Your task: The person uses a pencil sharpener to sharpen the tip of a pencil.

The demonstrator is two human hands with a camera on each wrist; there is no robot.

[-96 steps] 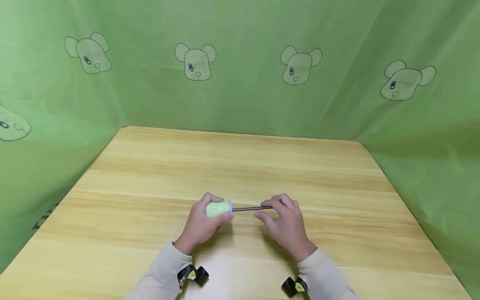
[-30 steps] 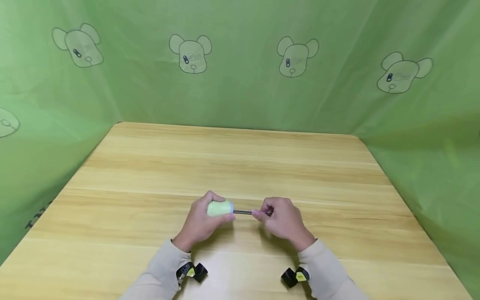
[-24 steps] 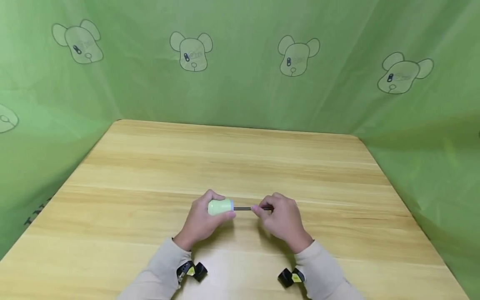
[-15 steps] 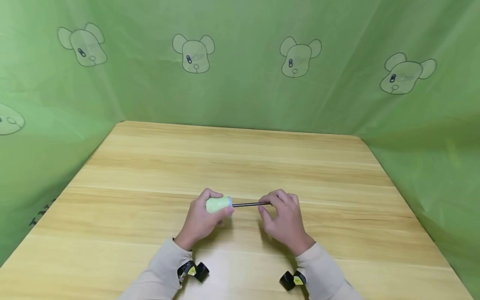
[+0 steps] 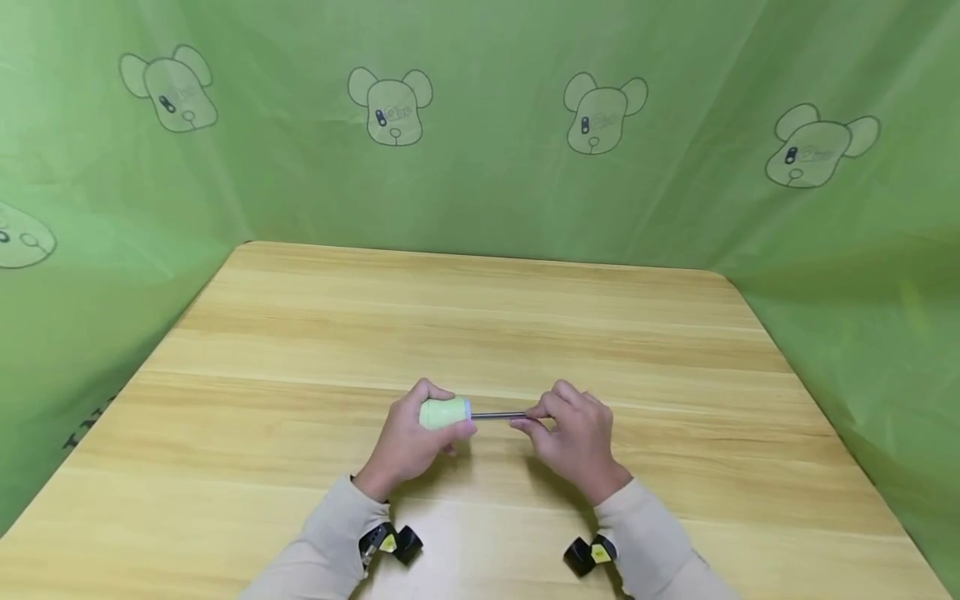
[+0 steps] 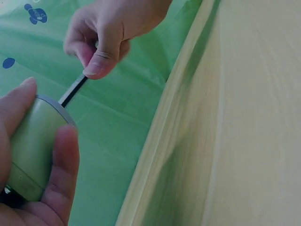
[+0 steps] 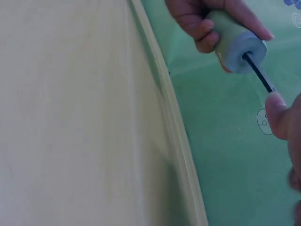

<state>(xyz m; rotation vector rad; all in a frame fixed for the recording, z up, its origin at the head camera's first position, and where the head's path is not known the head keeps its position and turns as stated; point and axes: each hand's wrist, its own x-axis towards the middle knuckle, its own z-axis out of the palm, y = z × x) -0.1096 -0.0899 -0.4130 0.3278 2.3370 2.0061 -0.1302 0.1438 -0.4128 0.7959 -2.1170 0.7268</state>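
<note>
My left hand [image 5: 401, 443] grips a pale green, barrel-shaped pencil sharpener [image 5: 444, 413], fingers and thumb on opposite sides. A dark, slim pencil [image 5: 497, 416] runs into the hole in its blue-grey end face, best seen in the right wrist view. Between thumb and index finger, my right hand [image 5: 581, 440] pinches the pencil a short way from the sharpener. The pencil's inner tip is hidden inside the body, and its outer end lies behind my right fingers. Both hands hold these things above the near half of the table.
The wooden table [image 5: 480, 333] stretches out beneath and beyond my hands. A green curtain [image 5: 487, 200] printed with bear heads closes off its back and sides. Small black cameras [image 5: 405, 546] sit on both wrists.
My right hand has turned back and forth about the pencil, its fingers loosening and pinching again. The left hand keeps its hold on the sharpener with only slight shifts.
</note>
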